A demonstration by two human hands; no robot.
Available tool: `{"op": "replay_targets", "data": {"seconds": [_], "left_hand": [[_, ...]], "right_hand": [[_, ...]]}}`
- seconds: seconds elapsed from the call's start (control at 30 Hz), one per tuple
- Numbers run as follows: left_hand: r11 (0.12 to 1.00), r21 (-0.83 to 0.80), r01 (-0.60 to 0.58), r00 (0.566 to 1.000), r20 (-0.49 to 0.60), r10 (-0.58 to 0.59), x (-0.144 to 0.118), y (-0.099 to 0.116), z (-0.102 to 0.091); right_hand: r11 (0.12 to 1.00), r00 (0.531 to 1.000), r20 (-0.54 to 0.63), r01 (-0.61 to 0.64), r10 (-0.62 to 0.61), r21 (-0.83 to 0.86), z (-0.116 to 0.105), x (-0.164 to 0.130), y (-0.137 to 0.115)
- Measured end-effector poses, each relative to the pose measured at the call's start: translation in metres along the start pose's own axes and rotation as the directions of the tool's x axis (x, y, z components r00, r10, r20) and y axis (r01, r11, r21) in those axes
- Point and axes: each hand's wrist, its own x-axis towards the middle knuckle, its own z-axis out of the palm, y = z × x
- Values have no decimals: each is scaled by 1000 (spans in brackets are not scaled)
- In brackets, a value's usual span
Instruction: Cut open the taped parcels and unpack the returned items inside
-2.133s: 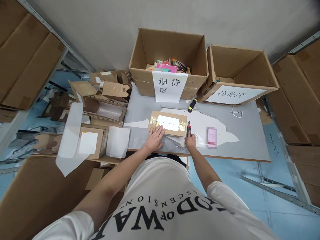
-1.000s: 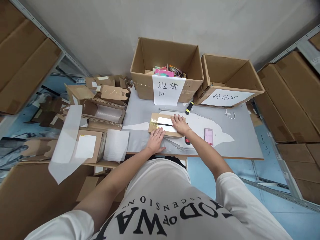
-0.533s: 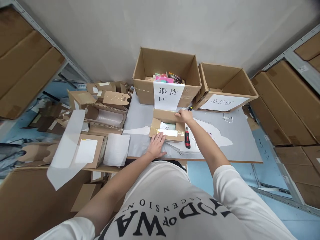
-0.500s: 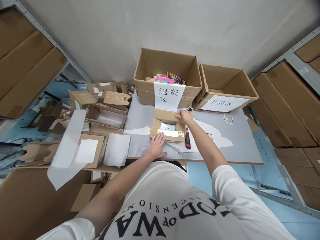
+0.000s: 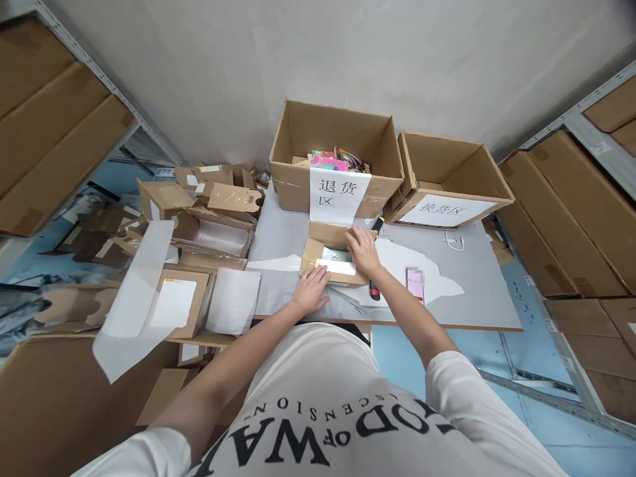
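Note:
A small cardboard box [image 5: 313,256] sits with its top flaps raised near the front of the table. A white label and clear tape run along its front flap, and a white and pale green item [image 5: 338,255] shows inside. My left hand [image 5: 311,289] rests on the front left edge, fingers stretched out. Over the right end reaches my right hand [image 5: 362,250], fingers extended and slightly bent down into the opening, their tips partly hidden. A red and black utility knife [image 5: 374,291] lies by the box, half covered by my right wrist. Behind that hand is a black and yellow tool [image 5: 379,224].
Two large cardboard boxes [image 5: 293,189] [image 5: 497,189] with paper signs stand at the back; the left one holds colourful packages. A pink card [image 5: 415,283] lies on white paper [image 5: 442,281] at right. Opened cartons [image 5: 211,232] crowd the left side. Shelves with cartons flank the table.
My right hand has moved from the back right corner of the small box, forward and left over its right end. The left hand stays on the front edge. The pink card is now uncovered.

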Motion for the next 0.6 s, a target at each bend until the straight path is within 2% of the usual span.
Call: {"op": "replay_targets", "data": {"seconds": [0.07,0.13,0.3,0.47,0.6], "left_hand": [[999,-41,-19,1000,-9,19,3,-11,-6],[996,-78,-50,999,-23,48,6,-26,-14],[992,-116,-50,996,-82,41,13,-77,-36],[989,-78,-124,986,105,132,34,-117,-50],[992,-63,-107,968,222,118,50,-126,-51]], "right_hand": [[991,988,85,124,-128,51,1,-16,-5],[983,968,176,164,-177,87,3,-32,-8],[994,959,270,59,-83,95,8,-54,-4],[985,951,289,62,-106,159,2,-53,1],[991,958,277,47,-80,126,-4,-45,1]]}}
